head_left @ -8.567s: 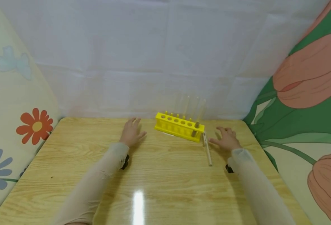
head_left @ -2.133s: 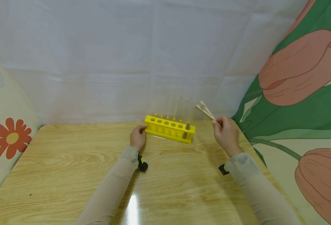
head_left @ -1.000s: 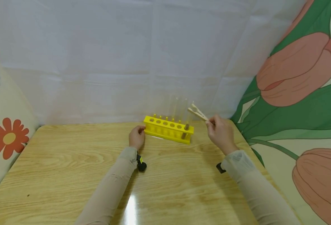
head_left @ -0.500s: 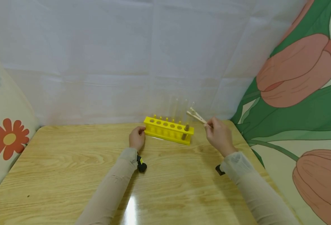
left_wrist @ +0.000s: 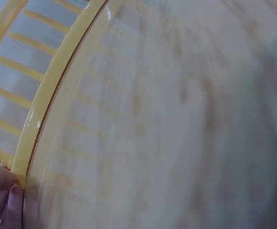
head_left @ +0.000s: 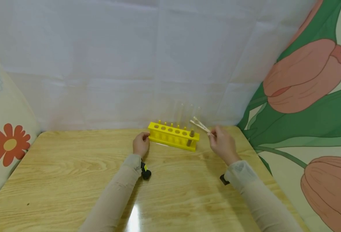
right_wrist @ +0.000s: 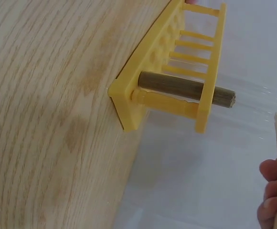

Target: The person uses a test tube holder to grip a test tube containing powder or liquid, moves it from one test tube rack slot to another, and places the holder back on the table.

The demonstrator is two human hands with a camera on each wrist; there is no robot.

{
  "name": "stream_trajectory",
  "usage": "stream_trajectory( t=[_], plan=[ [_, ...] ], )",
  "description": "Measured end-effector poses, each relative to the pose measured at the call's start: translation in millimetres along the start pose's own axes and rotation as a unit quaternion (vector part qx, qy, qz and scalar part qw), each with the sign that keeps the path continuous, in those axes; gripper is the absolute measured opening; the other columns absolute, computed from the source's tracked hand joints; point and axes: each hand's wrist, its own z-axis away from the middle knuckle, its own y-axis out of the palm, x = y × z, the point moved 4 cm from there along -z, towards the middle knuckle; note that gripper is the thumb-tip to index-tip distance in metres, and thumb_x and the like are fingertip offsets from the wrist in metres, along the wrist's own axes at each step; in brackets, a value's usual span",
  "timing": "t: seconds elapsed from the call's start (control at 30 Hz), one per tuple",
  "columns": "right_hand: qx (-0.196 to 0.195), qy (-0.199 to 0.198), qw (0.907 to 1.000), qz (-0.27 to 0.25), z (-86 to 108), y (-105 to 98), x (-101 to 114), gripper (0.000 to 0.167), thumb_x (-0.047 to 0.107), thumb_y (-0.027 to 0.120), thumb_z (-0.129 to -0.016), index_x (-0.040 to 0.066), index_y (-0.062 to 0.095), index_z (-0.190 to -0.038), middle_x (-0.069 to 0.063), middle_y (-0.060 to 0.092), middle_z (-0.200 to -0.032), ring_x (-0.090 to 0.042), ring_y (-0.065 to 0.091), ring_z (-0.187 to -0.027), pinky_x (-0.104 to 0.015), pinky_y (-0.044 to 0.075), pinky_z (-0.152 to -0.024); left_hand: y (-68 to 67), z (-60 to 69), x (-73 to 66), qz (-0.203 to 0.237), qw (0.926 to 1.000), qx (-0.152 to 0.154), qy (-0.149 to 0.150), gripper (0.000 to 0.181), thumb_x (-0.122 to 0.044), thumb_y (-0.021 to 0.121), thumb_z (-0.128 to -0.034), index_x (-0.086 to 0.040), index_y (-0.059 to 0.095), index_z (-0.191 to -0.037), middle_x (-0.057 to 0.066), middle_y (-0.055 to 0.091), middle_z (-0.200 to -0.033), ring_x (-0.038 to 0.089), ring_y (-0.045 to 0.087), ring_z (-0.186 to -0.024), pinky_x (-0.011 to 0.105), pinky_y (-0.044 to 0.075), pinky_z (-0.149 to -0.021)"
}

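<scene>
A yellow test tube rack (head_left: 170, 141) stands on the table. My left hand (head_left: 140, 144) pinches its left end; in the left wrist view the fingers (left_wrist: 14, 200) press on the rack's base corner. My right hand (head_left: 223, 145) grips a wooden test tube clamp (head_left: 204, 126), its spread jaws pointing left at the rack's right end. There, a brown cylinder (right_wrist: 176, 87) stands in the end hole, a clear test tube (right_wrist: 253, 95) rising above it. The clamp's tips are beside that tube's upper part; contact cannot be told. Fainter clear tubes (head_left: 180, 112) stand behind the rack's front row.
The wood-grain table (head_left: 170, 193) reaches back to a white cloth (head_left: 115, 80) close behind the rack. Flower-patterned cloths (head_left: 303, 129) flank both sides. Short yellow pegs (head_left: 171, 124) line the rack's back edge.
My right hand has picked the clamp up off the table, then moved it left and lower toward the end tube. My left hand has come to the rack's left end and holds it.
</scene>
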Motion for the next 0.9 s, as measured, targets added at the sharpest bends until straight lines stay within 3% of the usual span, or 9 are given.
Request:
stream_trajectory(
  t=[0.63, 0.9],
  plan=[
    [0.046, 0.02, 0.9987, 0.003, 6.7, 12, -4, 0.012, 0.01, 0.069, -0.093, 0.004, 0.06, -0.089, -0.008, 0.059, -0.073, -0.021, 0.051, -0.059, -0.039, 0.044, -0.051, 0.5, 1.4, -3.1, 0.002, 0.9999, 0.006, -0.013, 0.024, 0.002, 0.056, -0.0975, 0.006, 0.068, -0.118, 0.023, 0.068, -0.117, 0.037, 0.063, -0.112, 0.048, 0.051, -0.098],
    [0.053, 0.021, 0.9983, 0.007, 10.4, 18, -6, 0.012, 0.008, 0.07, -0.092, 0.004, 0.059, -0.089, -0.007, 0.059, -0.072, -0.019, 0.051, -0.058, -0.036, 0.043, -0.049, -0.8, 2.7, -2.9, -0.004, 1.0, 0.002, 0.004, 0.022, 0.003, 0.056, -0.0969, 0.006, 0.068, -0.115, 0.023, 0.069, -0.114, 0.037, 0.064, -0.109, 0.049, 0.052, -0.095]
  ],
)
